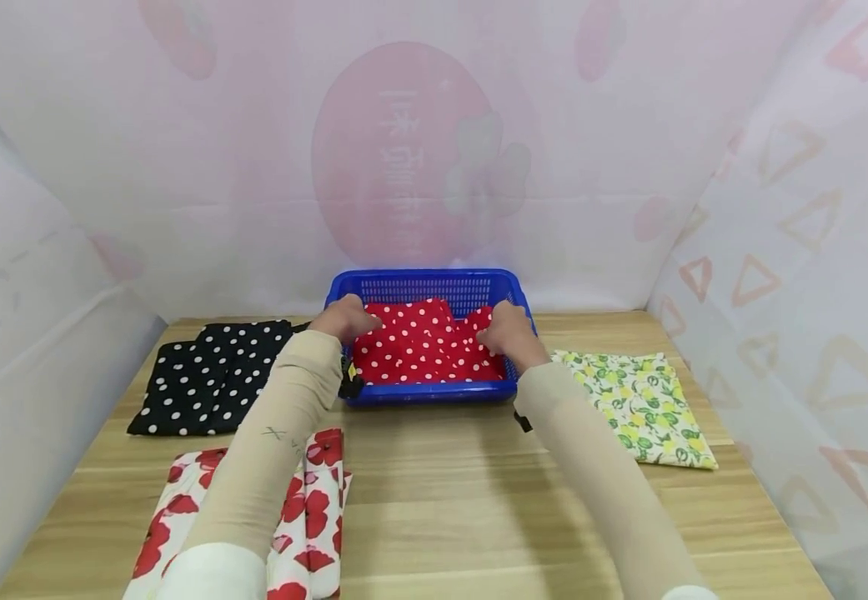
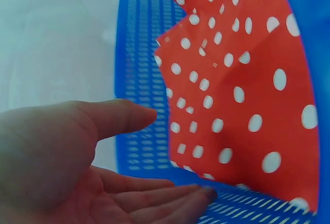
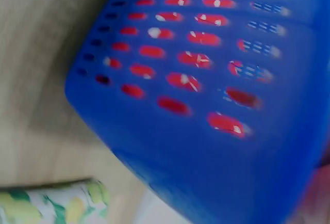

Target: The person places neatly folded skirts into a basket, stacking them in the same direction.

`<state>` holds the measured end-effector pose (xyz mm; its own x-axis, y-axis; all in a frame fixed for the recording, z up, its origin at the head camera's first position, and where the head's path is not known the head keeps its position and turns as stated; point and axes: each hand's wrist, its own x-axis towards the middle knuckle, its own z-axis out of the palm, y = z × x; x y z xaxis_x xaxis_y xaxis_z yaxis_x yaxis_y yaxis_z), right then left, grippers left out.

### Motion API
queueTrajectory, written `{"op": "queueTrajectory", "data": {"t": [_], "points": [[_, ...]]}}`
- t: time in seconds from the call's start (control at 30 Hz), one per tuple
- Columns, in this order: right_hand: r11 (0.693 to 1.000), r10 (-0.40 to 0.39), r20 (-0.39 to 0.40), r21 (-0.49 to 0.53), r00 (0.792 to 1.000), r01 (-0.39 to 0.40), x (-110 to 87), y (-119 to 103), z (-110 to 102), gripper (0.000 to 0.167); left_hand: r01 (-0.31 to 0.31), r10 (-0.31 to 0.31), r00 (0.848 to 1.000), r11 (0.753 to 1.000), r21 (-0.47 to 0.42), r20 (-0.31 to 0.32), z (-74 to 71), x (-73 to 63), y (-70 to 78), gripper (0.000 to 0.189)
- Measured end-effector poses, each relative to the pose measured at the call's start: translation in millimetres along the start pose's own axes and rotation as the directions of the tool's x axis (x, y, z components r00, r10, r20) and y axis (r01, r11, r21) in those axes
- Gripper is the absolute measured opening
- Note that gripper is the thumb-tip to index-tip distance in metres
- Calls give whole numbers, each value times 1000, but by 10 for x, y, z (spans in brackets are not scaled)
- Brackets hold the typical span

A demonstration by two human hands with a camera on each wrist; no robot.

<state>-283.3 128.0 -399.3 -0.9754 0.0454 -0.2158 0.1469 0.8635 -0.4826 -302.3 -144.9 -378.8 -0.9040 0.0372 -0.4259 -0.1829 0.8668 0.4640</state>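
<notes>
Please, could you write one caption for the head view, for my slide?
Both hands at a blue basket of red polka-dot cloth, between black dotted fabric and yellow-green printed fabric.

A blue basket [image 1: 434, 394] is showing smooth, faintly glossy plastic. Red dotted cloth [image 1: 420, 343] is looking matt and creased; black dotted cloth [image 1: 201, 379], poppy-print cloth [image 1: 315, 512] and lemon-print cloth [image 1: 647, 408] are appearing matt too. The table [image 1: 434, 500] is showing smooth, banded wood grain.
</notes>
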Motion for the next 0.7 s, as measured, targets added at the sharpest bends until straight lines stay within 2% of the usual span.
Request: {"op": "queueTrajectory", "data": {"t": [0.1, 0.2, 0.27, 0.37, 0.5, 0.6, 0.7], "points": [[999, -43, -3, -15, 999, 42, -44, -8, -146, 27, -66, 66, 998, 994, 82, 9, -66, -95, 95, 58], [994, -98, -3, -44, 995, 98, -97, -18, -322, 27, -146, 149, 989, 975, 167, -10, -121, -214, 188, 64], [987, -146, -8, -63, 989, 145, -161, -15, -447, 32, -197, 209, 977, 958, 209, -35, -156, -306, 230, 69], [971, -221, -34, -102, 975, 217, -278, 33, -618, 47, -266, 295, 953, 924, 275, -72, -215, -465, 253, 77], [953, -288, -109, -131, 951, 274, -448, 179, -789, 65, -314, 365, 924, 894, 320, -114, -288, -652, 198, 84], [944, -319, -166, -138, 933, 298, -573, 343, -874, 66, -308, 370, 917, 894, 325, -149, -290, -745, 85, 87], [938, -342, -206, -132, 917, 320, -691, 546, -916, 67, -292, 371, 909, 893, 343, -192, -217, -790, -76, 91]]}}
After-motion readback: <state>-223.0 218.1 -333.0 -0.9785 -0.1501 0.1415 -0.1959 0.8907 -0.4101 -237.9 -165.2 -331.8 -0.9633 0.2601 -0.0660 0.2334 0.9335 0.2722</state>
